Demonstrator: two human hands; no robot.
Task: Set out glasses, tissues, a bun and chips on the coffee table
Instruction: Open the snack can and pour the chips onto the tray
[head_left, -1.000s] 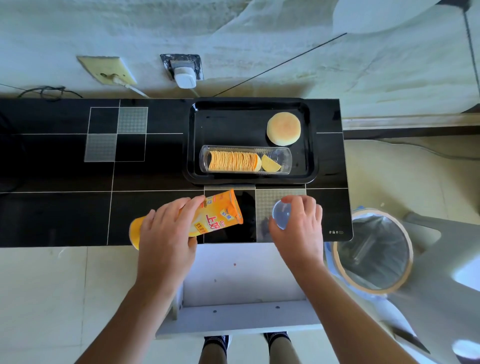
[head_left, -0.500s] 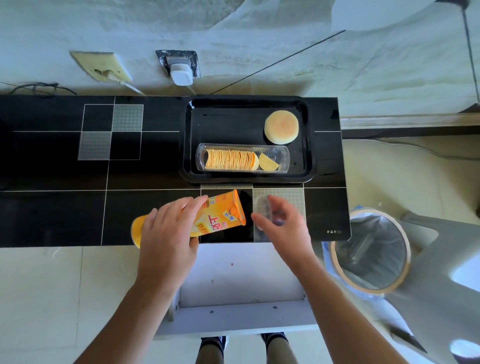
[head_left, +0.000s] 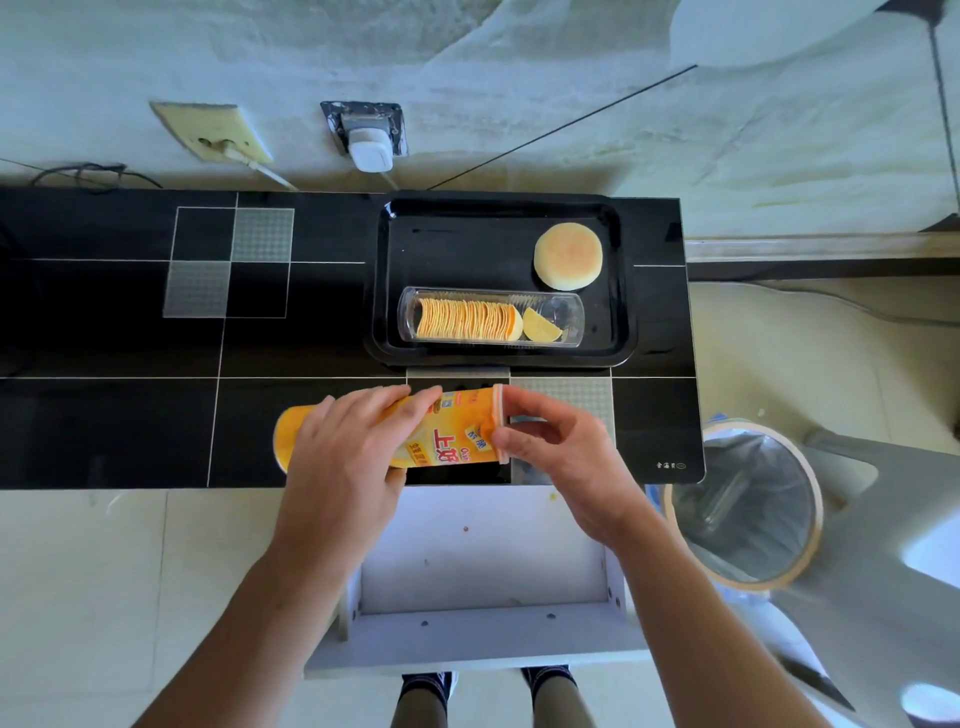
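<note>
Right hand (head_left: 558, 457), now with lid (head_left: 500, 423) at chip can (head_left: 447, 434) mouth; left hand (head_left: 343, 457) gripping can.

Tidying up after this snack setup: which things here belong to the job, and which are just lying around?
Part of the job:
- chip can, held by left hand
- lid, pressed on by right hand
- clear tray of chips
- bun
- black serving tray
- coffee table

Just lying about:
- waste bin
- wall charger
- white stool
</note>
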